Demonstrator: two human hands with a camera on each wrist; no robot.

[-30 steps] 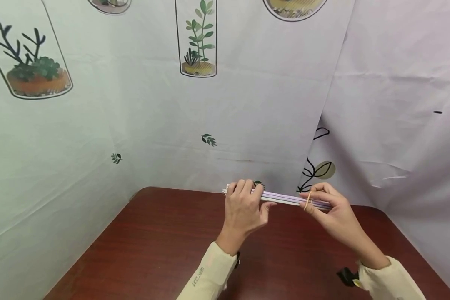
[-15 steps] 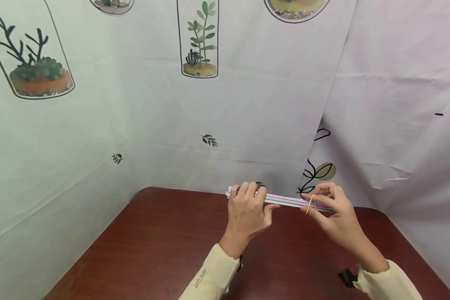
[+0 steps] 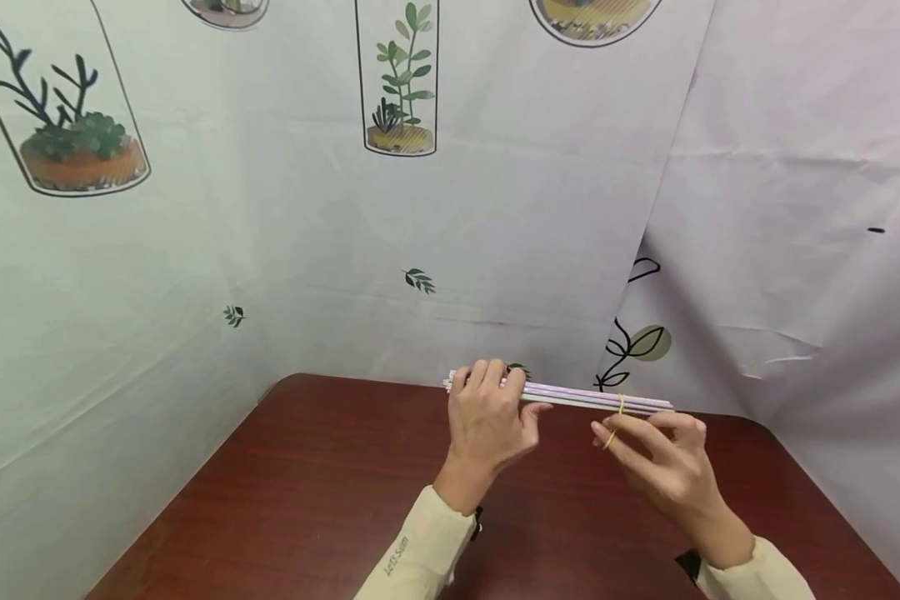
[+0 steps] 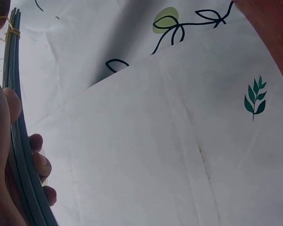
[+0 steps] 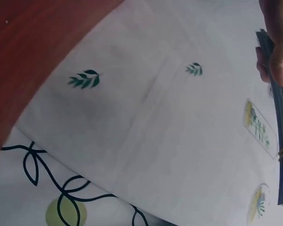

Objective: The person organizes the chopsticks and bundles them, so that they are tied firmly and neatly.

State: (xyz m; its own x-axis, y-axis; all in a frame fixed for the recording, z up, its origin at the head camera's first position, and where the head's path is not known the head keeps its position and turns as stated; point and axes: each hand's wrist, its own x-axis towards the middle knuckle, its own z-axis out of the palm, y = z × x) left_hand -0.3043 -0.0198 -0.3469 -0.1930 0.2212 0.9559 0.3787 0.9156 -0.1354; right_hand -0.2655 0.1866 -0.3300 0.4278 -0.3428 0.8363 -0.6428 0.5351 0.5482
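Already, yellow elastic band [image 3: 621, 404] ringed slim lilac-white sticks [image 3: 562, 396] nr 3-o'clock end; your L hand [image 3: 487, 421] gripped them, R hand [image 3: 667, 462] pinched its unreleased loop [image 3: 610, 439].

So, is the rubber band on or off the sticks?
On: the rubber band wraps the sticks near one end, the right hand holding its loop.

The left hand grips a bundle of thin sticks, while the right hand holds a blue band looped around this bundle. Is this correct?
Only the colour is wrong: the band is yellow, not blue, as the head view shows. The left hand grips the bundle, and the right hand holds the band looped around it.
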